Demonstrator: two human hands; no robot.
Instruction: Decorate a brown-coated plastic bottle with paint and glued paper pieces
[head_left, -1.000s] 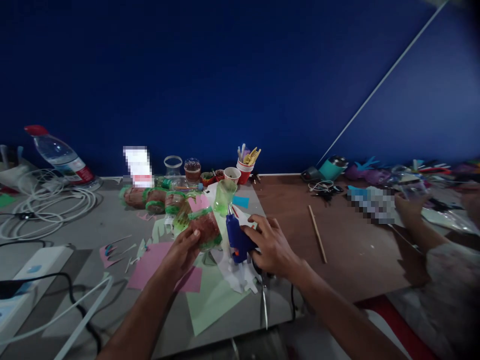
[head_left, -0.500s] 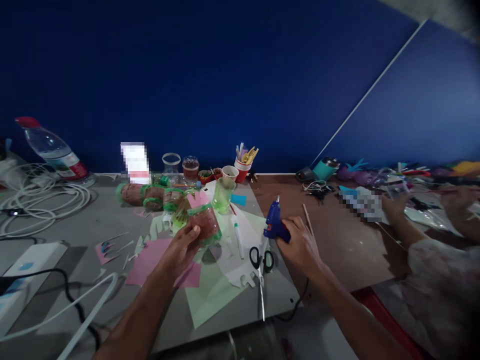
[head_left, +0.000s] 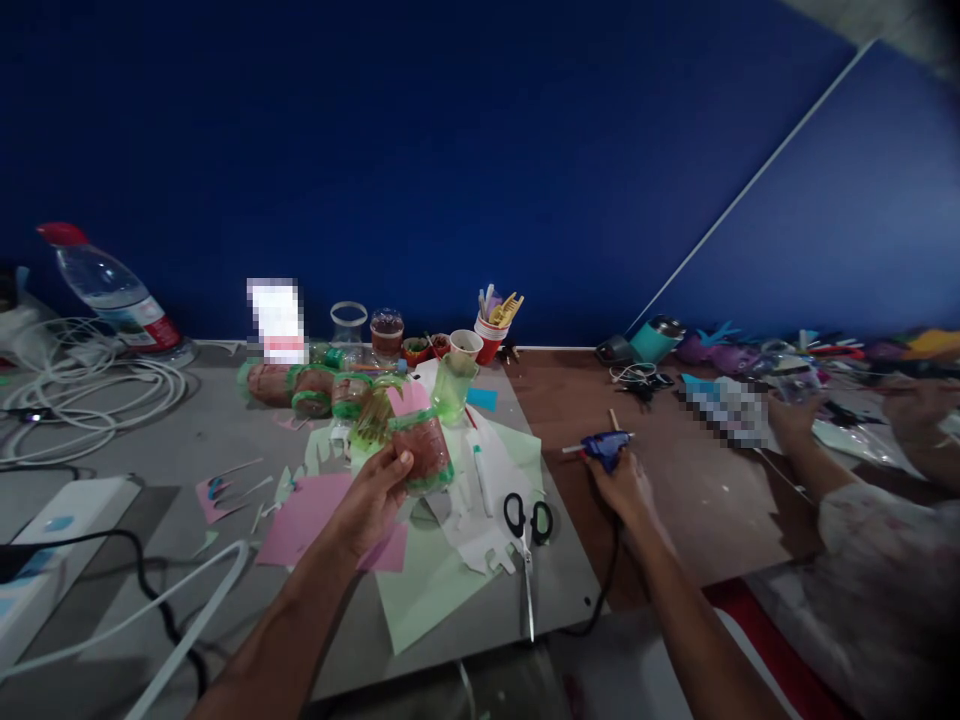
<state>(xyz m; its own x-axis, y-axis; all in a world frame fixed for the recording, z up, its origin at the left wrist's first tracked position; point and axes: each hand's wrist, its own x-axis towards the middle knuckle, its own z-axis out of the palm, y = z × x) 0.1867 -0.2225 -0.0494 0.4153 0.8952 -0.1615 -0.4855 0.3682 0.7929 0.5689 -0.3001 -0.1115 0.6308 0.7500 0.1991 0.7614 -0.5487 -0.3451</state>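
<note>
My left hand [head_left: 381,495] grips a small brown cup [head_left: 422,450] with green rims and pink paper strips standing up from its top. It is held tilted above the paper sheets. My right hand [head_left: 621,485] is closed around the handle of a blue hot glue gun [head_left: 606,446], low over the brown table section, its nozzle turned to the right. Between my hands lie black-handled scissors [head_left: 528,545] and a white pen with a green end [head_left: 481,478]. Beneath the cup are a pink sheet [head_left: 304,520] and a pale green sheet [head_left: 409,605].
Several brown-and-green cups [head_left: 311,390] stand behind my left hand. A water bottle [head_left: 124,300] and coiled white cables [head_left: 142,400] are at left, above a power strip [head_left: 71,540]. At right, a co-worker's hands [head_left: 795,420] are among craft materials. A teal tumbler [head_left: 654,340] lies at the back.
My right hand has moved right and lowered the glue gun over the brown table section, turning its nozzle from upward to rightward. My left hand still holds the cup.
</note>
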